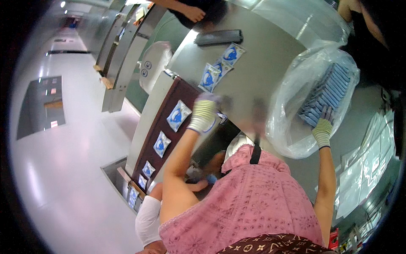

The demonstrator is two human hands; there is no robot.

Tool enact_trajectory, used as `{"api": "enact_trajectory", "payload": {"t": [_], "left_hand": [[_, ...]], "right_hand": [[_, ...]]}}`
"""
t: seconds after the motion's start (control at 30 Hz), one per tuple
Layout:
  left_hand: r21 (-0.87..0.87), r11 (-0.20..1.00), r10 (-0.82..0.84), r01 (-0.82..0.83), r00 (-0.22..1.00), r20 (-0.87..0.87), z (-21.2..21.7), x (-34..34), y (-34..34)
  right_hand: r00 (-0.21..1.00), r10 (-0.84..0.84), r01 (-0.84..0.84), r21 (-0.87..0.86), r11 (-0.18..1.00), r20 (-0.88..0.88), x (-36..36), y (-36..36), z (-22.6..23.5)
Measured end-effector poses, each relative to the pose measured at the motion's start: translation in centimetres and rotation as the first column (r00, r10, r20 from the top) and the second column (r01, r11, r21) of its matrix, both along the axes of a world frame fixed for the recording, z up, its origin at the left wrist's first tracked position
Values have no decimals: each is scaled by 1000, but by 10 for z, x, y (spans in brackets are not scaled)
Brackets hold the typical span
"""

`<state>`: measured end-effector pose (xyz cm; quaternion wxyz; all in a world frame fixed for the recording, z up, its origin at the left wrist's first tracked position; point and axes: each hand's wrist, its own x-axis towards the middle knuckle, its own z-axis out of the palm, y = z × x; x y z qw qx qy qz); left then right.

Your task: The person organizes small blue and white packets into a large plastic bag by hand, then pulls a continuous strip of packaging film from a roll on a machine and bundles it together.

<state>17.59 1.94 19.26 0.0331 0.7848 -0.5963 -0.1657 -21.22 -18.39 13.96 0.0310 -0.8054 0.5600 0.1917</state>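
Note:
My right hand (pixel 324 125), in a striped knit glove, reaches inside a large clear plastic bag (pixel 284 108). Its fingers lie stretched out against the near end of a tightly stacked row of blue-and-white packets (pixel 327 91). My left hand (pixel 204 111), gloved alike, is over the end of a dark brown conveyor belt (pixel 157 122); motion smears its fingers, so whether they hold anything does not show. Close to it, a blue-and-white packet (pixel 179 115) lies on the belt, with several more spaced out behind. Past my left hand, a few packets (pixel 210 77) overlap on the metal table (pixel 262 55).
A dark grey bar (pixel 218 37) rests on the table's far side. A co-worker's hand (pixel 194 14) shows at the top, and another person's white sleeve (pixel 148 218) beside the belt. Flat clear plastic sheets (pixel 366 163) lie at the right. A white sack (pixel 155 63) stands beyond the belt.

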Motion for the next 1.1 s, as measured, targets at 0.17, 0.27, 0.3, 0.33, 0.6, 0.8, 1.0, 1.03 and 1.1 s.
{"api": "enact_trajectory", "payload": {"t": [0.17, 0.27, 0.3, 0.33, 0.6, 0.8, 1.0, 1.03, 1.1], "left_hand": [[245, 829, 425, -502, 852, 307, -14, 120, 164], [600, 572, 494, -559, 819, 291, -14, 129, 204], [541, 564, 655, -624, 737, 168, -22, 124, 215], [394, 598, 716, -698, 686, 130, -33, 114, 221], [93, 864, 425, -495, 618, -661, -11, 115, 85], [201, 911, 409, -359, 850, -332, -80, 140, -27], [181, 955, 241, -235, 970, -12, -56, 64, -60], [142, 976, 153, -163, 985, 80, -56, 45, -52], [124, 989, 74, -86, 992, 102, -62, 33, -49]], "right_hand": [[998, 57, -57, -54, 997, 7, -4, 0, -8], [999, 44, -44, -48, 998, -6, 2, 1, -5], [999, 51, -51, -58, 997, 2, 2, 2, -6], [998, 55, -54, -69, 996, 11, 2, 2, -7], [998, 51, -47, -119, 992, 31, 3, 4, -14], [1000, 30, -30, -96, 995, -8, 24, 6, -6], [1000, 12, -12, -74, 997, -3, 15, 3, -7], [1000, 9, -11, -75, 997, -19, 17, 4, -6], [1000, -21, 20, -64, 998, -4, 21, 5, -3]]}}
